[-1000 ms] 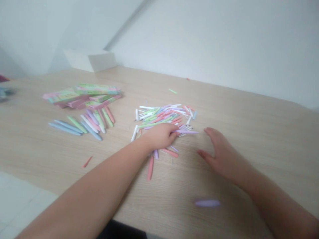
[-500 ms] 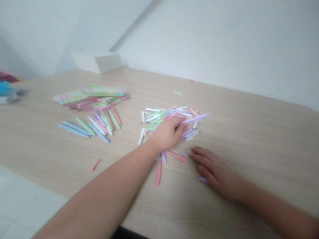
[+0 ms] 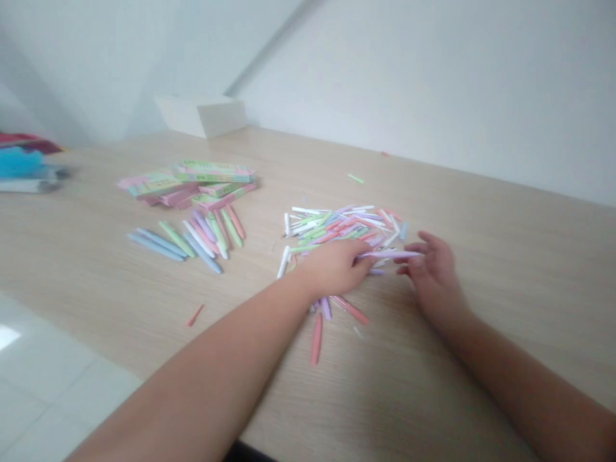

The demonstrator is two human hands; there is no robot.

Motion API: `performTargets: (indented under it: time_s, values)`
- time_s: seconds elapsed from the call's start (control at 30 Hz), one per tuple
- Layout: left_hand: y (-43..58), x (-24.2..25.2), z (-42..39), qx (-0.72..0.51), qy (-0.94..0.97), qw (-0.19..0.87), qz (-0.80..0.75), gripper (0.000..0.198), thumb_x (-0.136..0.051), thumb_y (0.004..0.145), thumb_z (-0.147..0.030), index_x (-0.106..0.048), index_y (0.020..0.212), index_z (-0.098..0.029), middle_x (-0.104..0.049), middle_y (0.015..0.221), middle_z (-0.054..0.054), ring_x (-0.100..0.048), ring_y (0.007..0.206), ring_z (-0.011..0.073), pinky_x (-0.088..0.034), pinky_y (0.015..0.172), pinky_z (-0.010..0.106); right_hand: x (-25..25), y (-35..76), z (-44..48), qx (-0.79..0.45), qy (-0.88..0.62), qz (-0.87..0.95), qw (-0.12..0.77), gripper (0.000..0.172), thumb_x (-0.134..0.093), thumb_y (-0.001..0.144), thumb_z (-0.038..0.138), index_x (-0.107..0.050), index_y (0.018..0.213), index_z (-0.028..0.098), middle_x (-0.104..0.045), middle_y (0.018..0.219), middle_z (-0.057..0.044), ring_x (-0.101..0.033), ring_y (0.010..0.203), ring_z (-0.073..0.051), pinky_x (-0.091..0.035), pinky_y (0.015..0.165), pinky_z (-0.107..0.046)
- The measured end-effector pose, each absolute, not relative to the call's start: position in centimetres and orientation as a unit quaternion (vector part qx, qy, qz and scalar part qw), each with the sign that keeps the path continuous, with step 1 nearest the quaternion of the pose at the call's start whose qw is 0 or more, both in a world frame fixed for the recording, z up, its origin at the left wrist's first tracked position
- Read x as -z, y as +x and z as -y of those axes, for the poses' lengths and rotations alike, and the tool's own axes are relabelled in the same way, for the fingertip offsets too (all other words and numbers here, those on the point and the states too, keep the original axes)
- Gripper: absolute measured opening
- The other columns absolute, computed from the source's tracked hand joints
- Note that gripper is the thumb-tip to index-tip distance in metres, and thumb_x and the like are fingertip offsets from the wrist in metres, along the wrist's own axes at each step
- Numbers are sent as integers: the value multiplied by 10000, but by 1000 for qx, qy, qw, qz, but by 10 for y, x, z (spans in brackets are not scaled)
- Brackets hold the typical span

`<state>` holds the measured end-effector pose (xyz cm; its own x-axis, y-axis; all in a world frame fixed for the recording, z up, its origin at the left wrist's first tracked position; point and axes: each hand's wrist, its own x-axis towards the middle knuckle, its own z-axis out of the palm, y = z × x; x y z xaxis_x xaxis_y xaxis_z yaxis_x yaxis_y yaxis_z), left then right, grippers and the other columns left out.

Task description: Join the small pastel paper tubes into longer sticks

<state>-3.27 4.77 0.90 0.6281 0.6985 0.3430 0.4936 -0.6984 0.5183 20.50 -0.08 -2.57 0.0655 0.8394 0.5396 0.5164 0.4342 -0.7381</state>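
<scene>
My left hand (image 3: 337,266) reaches across a pile of loose pen parts (image 3: 332,224), its fingers closed on a slim lilac pen (image 3: 392,255). The pen lies nearly level and points right. At its tapered tip, my right hand (image 3: 436,276) has thumb and fingers bent round the end; blur hides any small piece between them. Pink, green, white and lilac barrels and thin refills make up the pile, partly covered by my left hand. A pink barrel (image 3: 316,340) and another pink piece (image 3: 353,310) lie just below my left wrist.
Several assembled-looking pens (image 3: 206,234) lie to the left, below a stack of pastel boxes (image 3: 216,172). A small pink piece (image 3: 195,316) sits by my left forearm. A white box (image 3: 221,119) stands against the wall. Blue material (image 3: 22,163) is at the far left.
My right hand has lifted off the table and moved up to the pen's tip. My left hand has brought the lilac pen lower and levelled it. The small lilac piece by my right thumb no longer shows.
</scene>
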Motion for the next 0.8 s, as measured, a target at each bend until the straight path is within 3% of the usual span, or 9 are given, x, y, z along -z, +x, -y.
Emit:
performTargets:
  time_s: [0.07,0.17,0.4,0.67,0.8]
  values:
    - [-34,-8,-48,-230,894,177,-341,340,-421,1008,-447,-679,1001,-225,-728,975,38,-649,877,214,-486,774,334,19,208,3,-93,-490,732,464,385,-639,948,400,-537,1303,289,-638,1112,-84,-681,924,-235,-591,767,-383]
    - [-35,-6,-50,-207,904,163,-336,361,-418,1006,-464,-691,1013,-227,-731,1008,50,-660,926,232,-492,803,351,9,210,3,-3,-477,813,335,126,-631,960,340,-674,1053,265,-682,1004,-82,-660,942,-258,-564,838,-427]
    - [-36,-3,-53,-190,918,146,-317,376,-409,1024,-430,-715,1079,-219,-735,1067,71,-661,1015,242,-490,889,363,3,203,1,84,-470,864,162,247,-499,1027,362,-699,1062,223,-712,1019,-132,-634,987,-312,-511,893,-474]
    - [-38,-3,-55,-192,927,135,-292,361,-438,1015,-403,-730,986,-192,-744,994,81,-669,1000,264,-487,882,383,6,194,-3,83,-484,865,106,232,-475,1029,301,-667,992,177,-715,969,-141,-639,913,-303,-480,854,-441]
    - [-35,-6,-56,-322,851,259,-325,203,-646,902,-366,-730,987,-203,-734,956,57,-657,909,217,-495,851,353,3,191,-1,-19,-529,830,175,259,-423,1045,328,-628,943,207,-695,935,-105,-632,872,-260,-471,769,-375]
